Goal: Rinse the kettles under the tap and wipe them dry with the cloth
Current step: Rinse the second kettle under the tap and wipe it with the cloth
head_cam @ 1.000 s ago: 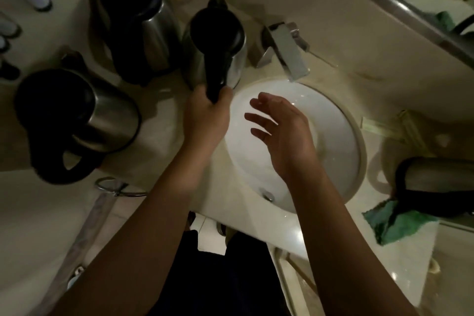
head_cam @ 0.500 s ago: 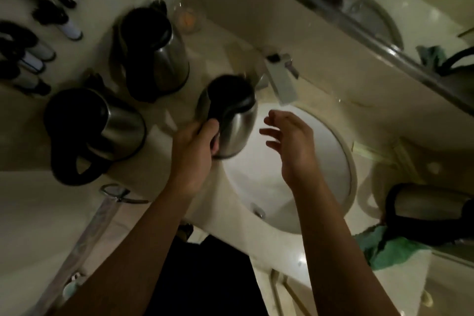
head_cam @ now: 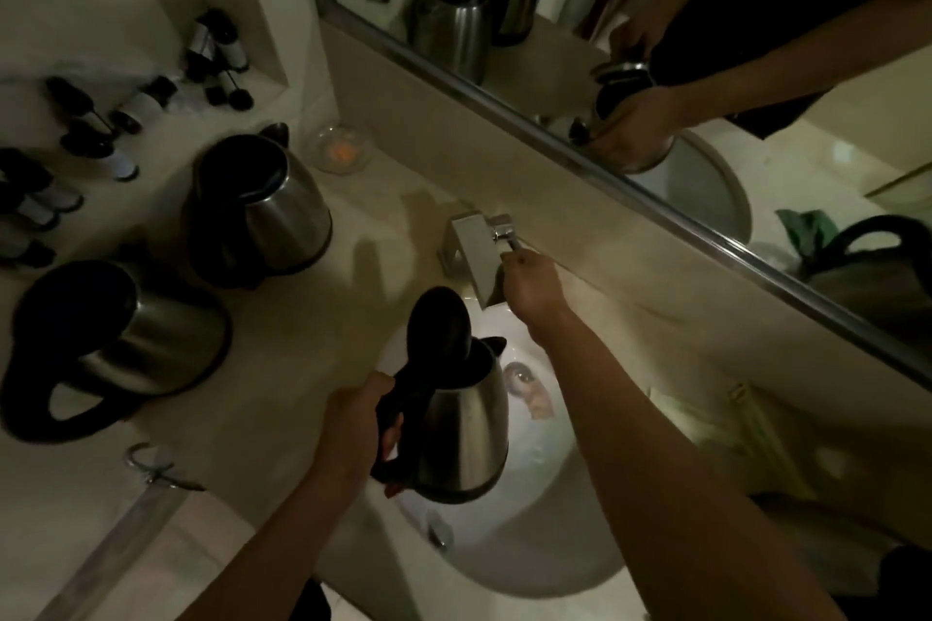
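Left hand (head_cam: 353, 434): grips kettle (head_cam: 466, 434) handle, lid up, over sink (head_cam: 544, 550).
Right hand (head_cam: 529, 285): pinches tap (head_cam: 479, 252) lever.

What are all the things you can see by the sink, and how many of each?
Held kettle: one, silver with black handle and open black lid, over the basin.
Other kettles: two, silver and black, on the counter at left, one nearer, one further back.
Tap: one, silver, behind the basin.
Basin: one, white, round, set in the counter.
Small bottles: many, dark caps, far left; too dim to count.
Glass dish: one, clear with something orange inside, by the wall.
Mirror: one, above the counter, reflecting kettles and a green cloth.
Left hand: grips the held kettle's handle.
Right hand: at the tap's lever.
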Available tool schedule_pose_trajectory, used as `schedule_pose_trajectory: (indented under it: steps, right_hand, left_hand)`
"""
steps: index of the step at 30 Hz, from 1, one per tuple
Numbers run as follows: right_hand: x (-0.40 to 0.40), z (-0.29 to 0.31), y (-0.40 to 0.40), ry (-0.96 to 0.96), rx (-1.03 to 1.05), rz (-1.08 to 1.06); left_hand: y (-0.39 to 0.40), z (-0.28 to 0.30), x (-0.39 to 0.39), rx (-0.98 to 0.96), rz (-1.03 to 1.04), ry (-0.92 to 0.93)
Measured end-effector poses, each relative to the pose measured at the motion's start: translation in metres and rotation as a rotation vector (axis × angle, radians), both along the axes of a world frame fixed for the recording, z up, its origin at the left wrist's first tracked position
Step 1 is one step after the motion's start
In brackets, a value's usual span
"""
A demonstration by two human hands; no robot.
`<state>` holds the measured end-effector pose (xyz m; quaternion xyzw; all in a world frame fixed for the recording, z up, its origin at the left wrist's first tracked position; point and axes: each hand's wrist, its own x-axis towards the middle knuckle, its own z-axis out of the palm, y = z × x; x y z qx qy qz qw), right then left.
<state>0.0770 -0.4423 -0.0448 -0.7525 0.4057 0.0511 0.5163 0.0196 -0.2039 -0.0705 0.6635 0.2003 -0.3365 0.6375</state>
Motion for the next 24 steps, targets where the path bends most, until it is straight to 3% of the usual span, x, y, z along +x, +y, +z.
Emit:
schedule_pose_trajectory:
  steps: [5, 10, 13, 17, 21, 24]
  right_hand:
    - [0.013, -0.010, -0.034, 0.029, -0.070, 0.191]
    - [0.015, -0.007, -0.041, -0.030, 0.009, 0.080]
    - [-0.007, 0.004, -0.023, 0.093, 0.070, 0.153]
    - [-0.023, 0.007, -0.027, 0.174, 0.237, -0.035]
    - [-0.026, 0.003, -0.026, 0.310, 0.351, -0.036]
    - [-0.023, -0.002, -0.027, 0.299, 0.372, -0.066]
  left_hand:
    - [-0.029, -0.023, 0.012, -0.029, -0.022, 0.016]
    - [-0.047, -0.037, 0.016, -0.021, 0.021, -0.018]
    - [-0.053, -0.040, 0.016, -0.030, 0.062, -0.005]
    - [-0.061, -0.047, 0.015, -0.061, 0.085, 0.008]
    - [-0.064, -0.058, 0.017, -0.108, 0.093, 0.003]
    - [-0.064, -0.069, 0.021, -0.139, 0.095, 0.023]
